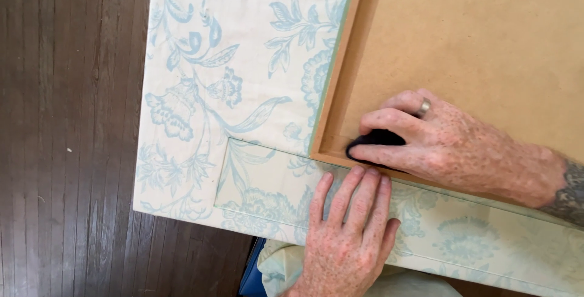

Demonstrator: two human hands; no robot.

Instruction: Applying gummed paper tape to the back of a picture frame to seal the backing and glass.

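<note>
A brown backing board [480,35] lies recessed in a thin wooden frame [338,72]. Cream fabric with a pale blue flower print [207,90] is wrapped around the frame, folded at the near left corner. My right hand [456,148], a ring on one finger, reaches in from the right. It pinches a small black object [374,138] against the inner corner of the frame. My left hand [348,242] lies flat on the fabric strip along the near edge, fingers together, fingertips just below the right hand.
Dark wooden floorboards [67,151] fill the left side, beyond the fabric's edge. Below the near edge a bit of pale green cloth [281,265] and something blue [249,276] show.
</note>
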